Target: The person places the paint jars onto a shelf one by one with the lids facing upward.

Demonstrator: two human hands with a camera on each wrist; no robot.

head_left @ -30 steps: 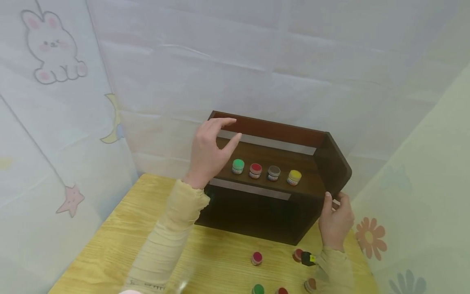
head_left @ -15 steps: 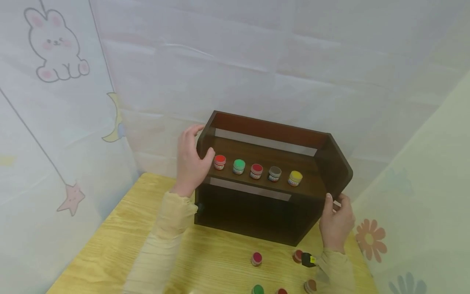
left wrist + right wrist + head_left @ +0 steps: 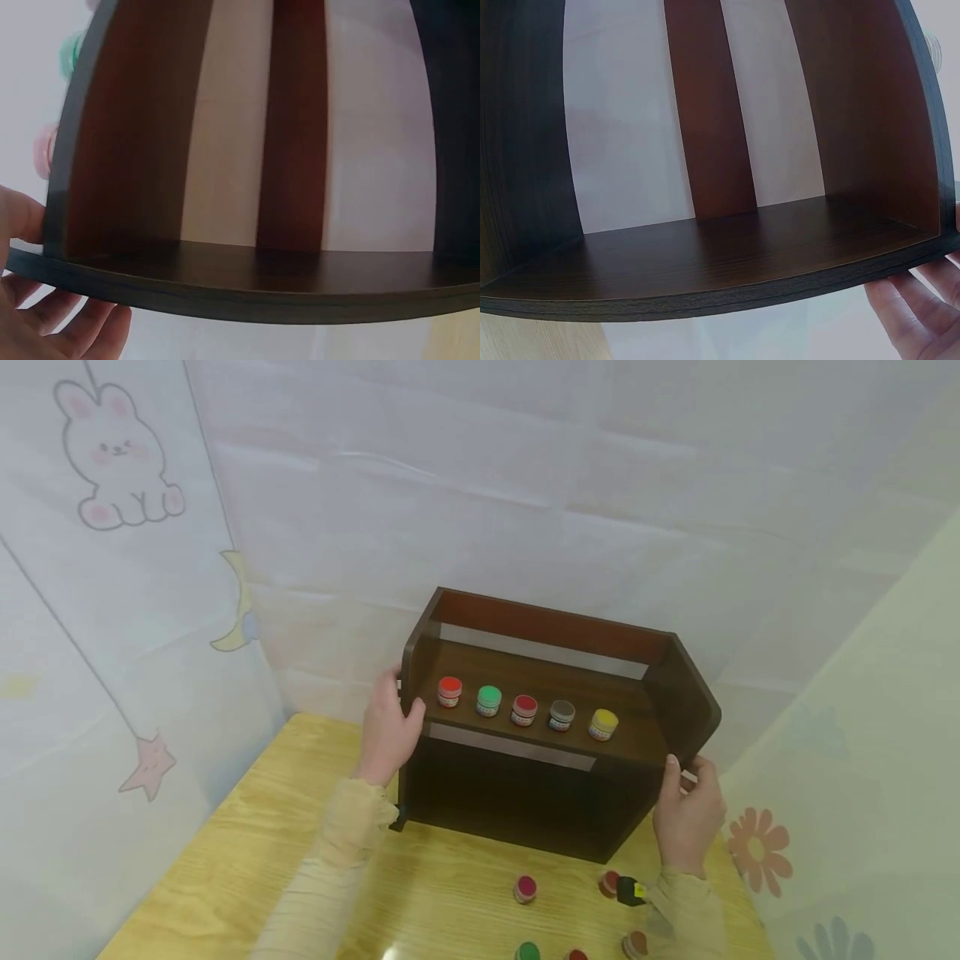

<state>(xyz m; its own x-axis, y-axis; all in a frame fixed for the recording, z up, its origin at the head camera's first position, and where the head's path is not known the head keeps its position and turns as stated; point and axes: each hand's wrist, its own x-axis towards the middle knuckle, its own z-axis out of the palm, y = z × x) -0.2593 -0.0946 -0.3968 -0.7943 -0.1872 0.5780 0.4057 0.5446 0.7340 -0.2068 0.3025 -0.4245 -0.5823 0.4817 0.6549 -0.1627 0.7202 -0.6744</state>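
A dark brown two-tier wooden shelf (image 3: 525,785) stands on the table. My left hand (image 3: 388,731) grips its left side panel at the height of the upper board, thumb over the front edge and fingers outside; the left wrist view shows the fingers (image 3: 82,330) along the panel's outer face. On the right, my right hand (image 3: 688,818) holds the other side panel slightly lower, its fingers (image 3: 915,311) against the outside in the right wrist view. Along the upper board runs a row of small paint jars: red (image 3: 450,691), green (image 3: 488,700), dark red (image 3: 524,710), grey (image 3: 561,715) and yellow (image 3: 602,724).
More jars lie on the yellow wood-grain table (image 3: 247,843) before the shelf: a magenta jar (image 3: 525,888), a dark red jar (image 3: 609,883), a brown jar (image 3: 634,944) and a green jar (image 3: 528,951). Behind stands a pale printed wall covering (image 3: 510,527).
My left hand has moved from over the shelf's left end, down and left to its side panel, uncovering the red jar. The right hand has stayed at the right panel.
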